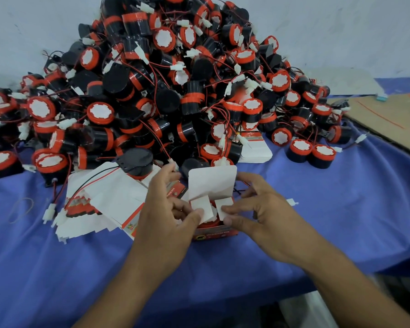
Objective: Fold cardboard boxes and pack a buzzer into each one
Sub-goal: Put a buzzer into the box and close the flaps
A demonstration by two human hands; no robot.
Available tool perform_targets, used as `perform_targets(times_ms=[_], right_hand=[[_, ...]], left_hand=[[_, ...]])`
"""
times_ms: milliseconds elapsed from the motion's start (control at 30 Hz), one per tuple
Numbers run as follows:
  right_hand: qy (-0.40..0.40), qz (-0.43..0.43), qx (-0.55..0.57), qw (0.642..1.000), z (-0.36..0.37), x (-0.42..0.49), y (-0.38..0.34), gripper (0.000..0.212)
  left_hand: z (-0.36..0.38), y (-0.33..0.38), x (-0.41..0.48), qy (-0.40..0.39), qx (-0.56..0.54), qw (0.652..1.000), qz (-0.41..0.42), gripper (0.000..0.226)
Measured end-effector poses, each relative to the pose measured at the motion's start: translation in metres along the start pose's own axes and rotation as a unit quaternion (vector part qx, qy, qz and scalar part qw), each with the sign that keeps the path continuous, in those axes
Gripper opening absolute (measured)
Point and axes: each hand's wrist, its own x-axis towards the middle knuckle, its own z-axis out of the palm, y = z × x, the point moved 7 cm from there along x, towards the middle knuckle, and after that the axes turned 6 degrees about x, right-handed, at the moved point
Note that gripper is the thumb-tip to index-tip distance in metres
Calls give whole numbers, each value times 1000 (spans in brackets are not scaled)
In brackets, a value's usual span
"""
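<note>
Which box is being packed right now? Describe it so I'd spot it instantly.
Start at the big heap of black-and-red buzzers on the blue cloth. Just in front of it, between the left hand and right hand, stands a small red box. Unlike the flat white blanks beside it, it is upright, its lid raised.

Blue-clothed table (341, 209), buzzer heap (166, 91), flat boxes (109, 192)

Left hand (168, 207) and right hand (258, 204) meet over the box (214, 229). Thumbs and forefingers pinch its side flaps.
</note>
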Motion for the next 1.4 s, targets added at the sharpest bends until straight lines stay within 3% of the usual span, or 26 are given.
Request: perform_targets(times_ms=[67,133,200,267,467,600,733,1033,1233,1400], right_hand=[[12,-21,-8,1000,-1,0,-4,14],[25,-49,1,999,-4,0,-11,9],[33,-66,-1,997,-5,1,-11,35],[46,-58,7,997,-6,0,-9,46],[36,-67,10,997,-5,-3,-6,52],[16,-146,-27,989,-8,-4,-15,32],[-46,-92,23,994,-5,-7,0,55],[-13,-81,131,988,-4,0,-3,35],[-29,-126,25,991,4,-5,-6,37],[-80,-99,-23,992,16,-8,4,47]], left_hand=[[1,6,1,-39,41,997,44,63],[0,15,1,-54,101,988,102,38],[-1,19,0,-56,123,981,135,25],[0,19,-1,-68,126,979,146,19],[0,11,-7,-102,173,970,135,59],[5,11,-7,-113,205,961,150,49],[11,8,-9,-135,217,954,158,43],[8,9,-6,-114,231,953,159,40],[10,7,-8,-125,252,946,164,45],[11,9,-12,-135,279,933,183,51]])
